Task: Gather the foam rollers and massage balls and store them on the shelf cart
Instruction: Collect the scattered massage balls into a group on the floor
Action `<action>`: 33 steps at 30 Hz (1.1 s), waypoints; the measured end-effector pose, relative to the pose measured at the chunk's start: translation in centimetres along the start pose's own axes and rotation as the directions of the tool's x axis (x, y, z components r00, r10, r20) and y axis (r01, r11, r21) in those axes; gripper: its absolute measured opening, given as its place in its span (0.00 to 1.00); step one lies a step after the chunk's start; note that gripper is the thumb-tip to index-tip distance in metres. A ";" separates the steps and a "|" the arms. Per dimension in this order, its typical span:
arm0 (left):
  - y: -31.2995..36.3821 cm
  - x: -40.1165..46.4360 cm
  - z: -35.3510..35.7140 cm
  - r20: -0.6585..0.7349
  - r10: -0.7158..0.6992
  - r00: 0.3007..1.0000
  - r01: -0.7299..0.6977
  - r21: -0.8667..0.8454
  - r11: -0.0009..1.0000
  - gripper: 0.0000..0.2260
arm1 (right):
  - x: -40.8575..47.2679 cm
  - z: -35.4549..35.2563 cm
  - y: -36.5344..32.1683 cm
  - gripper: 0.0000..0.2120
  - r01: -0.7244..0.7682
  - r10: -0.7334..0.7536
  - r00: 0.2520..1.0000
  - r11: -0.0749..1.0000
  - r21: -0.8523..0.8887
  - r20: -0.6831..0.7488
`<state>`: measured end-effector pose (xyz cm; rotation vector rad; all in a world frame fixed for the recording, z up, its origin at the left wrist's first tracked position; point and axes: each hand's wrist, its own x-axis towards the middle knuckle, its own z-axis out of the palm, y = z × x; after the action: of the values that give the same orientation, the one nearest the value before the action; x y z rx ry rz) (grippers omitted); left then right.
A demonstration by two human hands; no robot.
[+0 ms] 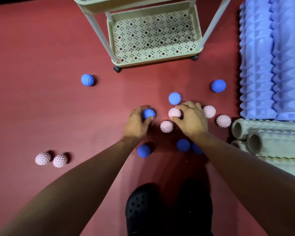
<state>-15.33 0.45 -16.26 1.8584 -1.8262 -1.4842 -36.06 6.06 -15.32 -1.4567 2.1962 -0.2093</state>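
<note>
Head view, looking down at a red floor mat (41, 68): the left hand (136, 122) curls its fingers round a blue spiky rubber massage ball (149, 113), and the right hand (191, 118) grips a pale pink spiky massage ball (174, 112). Both balls sit on the mat, near more blue and pink balls. A pale green perforated shelf cart (153, 36) stands just beyond. Ridged blue foam rollers (271, 65) and grey-green foam rollers (271, 140) lie at right.
</note>
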 end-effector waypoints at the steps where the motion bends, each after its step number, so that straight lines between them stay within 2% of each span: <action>1: 0.4 0.2 0.4 -0.002 0.008 1.000 -0.008 -0.027 1.000 0.21 | 0.0 0.0 0.3 0.21 0.006 -0.006 1.000 1.000 -0.004 -0.003; 5: 2.1 1.2 2.1 0.067 0.001 0.998 0.002 -0.034 0.999 0.20 | -0.3 -0.4 1.1 0.19 0.025 -0.026 0.999 0.998 -0.057 -0.019; 9: 2.6 1.0 3.5 0.128 0.047 0.991 -0.047 0.000 0.999 0.21 | -0.5 -0.8 1.5 0.19 0.004 -0.004 1.000 0.997 -0.071 -0.007; 13: 2.2 1.1 3.4 0.117 0.117 0.986 -0.117 -0.006 0.993 0.21 | -0.8 -0.4 1.5 0.21 -0.023 0.023 1.000 1.000 0.001 -0.009; 18: 2.0 1.3 2.5 0.199 0.131 0.971 -0.130 -0.019 0.991 0.22 | -0.4 -0.1 0.5 0.21 0.032 -0.031 0.997 0.999 0.024 -0.076; 20: 1.8 1.3 1.6 0.147 0.137 0.980 -0.140 0.011 0.990 0.20 | -0.3 0.1 -0.2 0.21 0.074 -0.071 0.990 0.997 0.025 -0.118; 22: 1.4 1.8 -0.5 -0.016 0.226 0.974 -0.223 0.107 0.969 0.17 | -0.4 0.5 -0.9 0.23 0.137 -0.137 0.983 0.991 -0.004 -0.123; 24: 0.9 3.0 -3.8 -0.198 0.356 0.913 -0.288 0.301 0.909 0.15 | -0.5 1.2 -1.4 0.26 0.199 -0.203 0.975 0.978 -0.058 -0.095; 26: 0.2 5.2 -7.8 -0.294 0.398 0.869 -0.222 0.486 0.845 0.18 | -0.5 2.0 -1.5 0.29 0.220 -0.225 0.973 0.971 -0.099 -0.045; 27: -0.6 6.9 -9.7 -0.317 0.365 0.875 -0.144 0.550 0.823 0.22 | -0.4 2.3 -1.5 0.30 0.223 -0.225 0.974 0.969 -0.109 -0.008; 30: -3.0 10.8 -14.7 -0.319 0.136 0.938 0.105 0.635 0.765 0.31 | 0.0 2.6 -1.7 0.31 0.253 -0.248 0.967 0.960 -0.119 0.057; 31: -3.7 11.7 -15.8 -0.292 0.073 0.954 0.137 0.636 0.759 0.31 | 0.3 2.6 -1.9 0.31 0.273 -0.267 0.961 0.954 -0.121 0.066; 33: -4.0 12.1 -17.0 -0.251 -0.033 0.967 0.172 0.554 0.815 0.30 | 1.4 2.1 -2.8 0.31 0.313 -0.300 0.947 0.943 -0.117 0.115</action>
<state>-3.52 -17.21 -16.80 2.2957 -2.2445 -0.7170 -33.18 3.94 -16.50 -1.8432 1.9302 -0.0951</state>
